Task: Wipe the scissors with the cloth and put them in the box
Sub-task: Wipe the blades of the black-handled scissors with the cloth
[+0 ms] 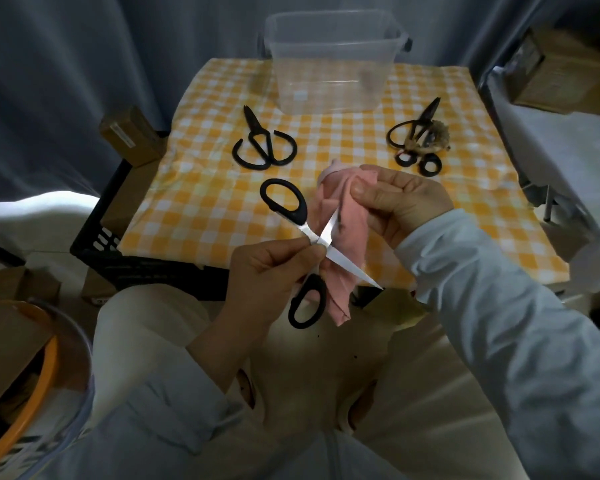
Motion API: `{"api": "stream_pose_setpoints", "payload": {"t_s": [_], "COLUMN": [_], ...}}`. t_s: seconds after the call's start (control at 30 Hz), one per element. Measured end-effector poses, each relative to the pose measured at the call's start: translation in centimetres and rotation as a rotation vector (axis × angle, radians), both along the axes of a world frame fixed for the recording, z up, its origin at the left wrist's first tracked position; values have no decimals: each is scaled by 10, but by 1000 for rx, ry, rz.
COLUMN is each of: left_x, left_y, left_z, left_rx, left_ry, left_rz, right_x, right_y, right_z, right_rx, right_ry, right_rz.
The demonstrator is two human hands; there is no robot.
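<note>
Spread wide, steel scissors with black plastic handles (pixel 317 237) are pinched at the pivot by the left hand (pixel 264 271) over the near edge of the yellow checked tablecloth (pixel 205 202), while a crumpled pink cloth (pixel 343 237) is gripped around one blade by the right hand (pixel 402 202). The clear plastic box (pixel 329 60) is set far back, well apart. Should the pinch slip, the blades could be swung shut on the cloth-wrapped fingers.

One blade of the scissors (pixel 308 231) runs into the pink cloth (pixel 347 233), its tip hidden under the right hand (pixel 404 199); the left hand (pixel 267 271) covers part of the pivot; a blurred brownish clump (pixel 436 136) overlaps the black pair (pixel 417 128), and which lies on top is unclear; the carton (pixel 129 133) label is too small to read; the picture's edge cuts the orange-rimmed tub (pixel 37 368).
</note>
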State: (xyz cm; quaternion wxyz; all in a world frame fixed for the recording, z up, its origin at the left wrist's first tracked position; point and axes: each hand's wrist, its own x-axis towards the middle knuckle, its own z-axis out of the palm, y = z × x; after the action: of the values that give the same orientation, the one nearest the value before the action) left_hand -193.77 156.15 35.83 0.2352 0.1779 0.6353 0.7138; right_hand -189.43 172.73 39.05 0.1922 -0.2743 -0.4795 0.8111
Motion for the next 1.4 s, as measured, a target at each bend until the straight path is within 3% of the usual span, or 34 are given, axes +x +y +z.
{"api": "stream_pose_setpoints", "payload": {"t_s": [0.17,0.43,0.57,0.73,0.8,0.9,1.03,1.23,1.3,1.4], "left_x": [-5,-11,-11,-26,-37,-50,-68,-81,-78,-70], "left_y": [-5,1,5,0,-5,-5,-1,-7,-7,-2], "left_z": [0,6,9,17,20,30,38,36,33,32], "left_rx": [-17,-29,-35,-70,-114,-162,-338,-50,5,46], "left_ry": [-7,7,34,-136,20,269,336,-137,-201,-232], "left_rz": [28,117,115,251,319,229,89,287,344,401], "right_x": [-3,15,16,15,17,17,16,23,27,26], "right_y": [21,12,3,14,18,19,20,39,34,16], "right_z": [-2,-8,-8,0,4,8,11,-16,-21,-19], "right_rx": [-31,286,407,528,573,611,533,-122,-199,-15], "right_ry": [-13,-227,-245,-268,-298,-323,-299,-145,-165,-247], "right_rz": [-96,507,497,426,493,597,506,-140,-80,112]}}
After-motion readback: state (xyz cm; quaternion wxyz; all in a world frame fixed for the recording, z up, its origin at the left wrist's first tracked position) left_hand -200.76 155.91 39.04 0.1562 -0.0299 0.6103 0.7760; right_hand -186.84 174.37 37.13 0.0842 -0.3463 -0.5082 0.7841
